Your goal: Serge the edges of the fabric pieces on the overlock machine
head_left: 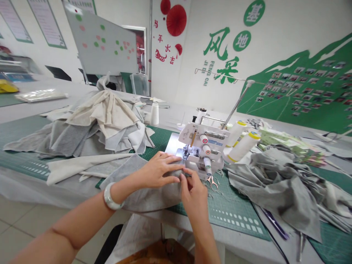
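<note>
A white overlock sewing machine (217,136) stands on the green cutting mat, its lamp lit over the presser foot. Grey cloth (155,198) lies in front of the foot and drapes over the table's front edge. My left hand (158,171) rests flat on this cloth, fingers stretched out beside the needle area. Close by on the right, my right hand (194,190) pinches the cloth's edge between thumb and fingers. The cloth under my fingers is partly hidden. White thread cones (244,146) stand behind the machine at its right.
A heap of grey and cream fabric pieces (103,119) is at the left, with a white thread cone (154,113) behind it. Crumpled grey cloth (275,183) lies to the right. Small scissors (212,182) and thread scraps sit beside the machine; a purple-handled tool (276,223) is near the front edge.
</note>
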Demonstrator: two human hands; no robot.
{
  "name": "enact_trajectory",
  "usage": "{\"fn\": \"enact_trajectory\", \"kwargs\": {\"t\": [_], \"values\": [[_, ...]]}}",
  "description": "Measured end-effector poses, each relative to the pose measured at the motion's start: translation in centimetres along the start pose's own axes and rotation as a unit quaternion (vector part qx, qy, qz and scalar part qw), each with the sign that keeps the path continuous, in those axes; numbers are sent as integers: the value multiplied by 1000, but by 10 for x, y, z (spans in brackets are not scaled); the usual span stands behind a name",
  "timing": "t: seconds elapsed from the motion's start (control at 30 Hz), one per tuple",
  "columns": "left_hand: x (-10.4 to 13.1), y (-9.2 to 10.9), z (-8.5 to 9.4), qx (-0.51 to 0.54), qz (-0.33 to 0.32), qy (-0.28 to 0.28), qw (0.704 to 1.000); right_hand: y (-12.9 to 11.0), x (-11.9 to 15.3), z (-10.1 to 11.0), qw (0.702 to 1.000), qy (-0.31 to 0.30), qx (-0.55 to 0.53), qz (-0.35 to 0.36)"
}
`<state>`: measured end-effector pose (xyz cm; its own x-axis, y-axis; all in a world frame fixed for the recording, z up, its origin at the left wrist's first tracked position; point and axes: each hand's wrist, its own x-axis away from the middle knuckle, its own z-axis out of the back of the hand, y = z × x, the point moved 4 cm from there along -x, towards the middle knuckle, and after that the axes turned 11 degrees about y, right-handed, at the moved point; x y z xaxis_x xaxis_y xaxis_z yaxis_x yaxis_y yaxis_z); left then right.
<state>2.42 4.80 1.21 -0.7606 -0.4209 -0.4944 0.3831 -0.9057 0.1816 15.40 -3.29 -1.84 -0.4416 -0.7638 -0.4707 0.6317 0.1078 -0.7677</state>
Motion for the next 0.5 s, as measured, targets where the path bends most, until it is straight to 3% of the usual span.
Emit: {"fn": "enact_trajectory", "kwargs": {"t": [0.33,0.4,0.5], "values": [[-4,-12,-1,55,0,6,998,1,-1,-4,999,-7,44,20],[-2,-14,2,108,9,33,994,1,0,-3,999,-2,47,23],[-2,-25,11,211,59,128,967,1,1,-3,999,2,47,24]]}}
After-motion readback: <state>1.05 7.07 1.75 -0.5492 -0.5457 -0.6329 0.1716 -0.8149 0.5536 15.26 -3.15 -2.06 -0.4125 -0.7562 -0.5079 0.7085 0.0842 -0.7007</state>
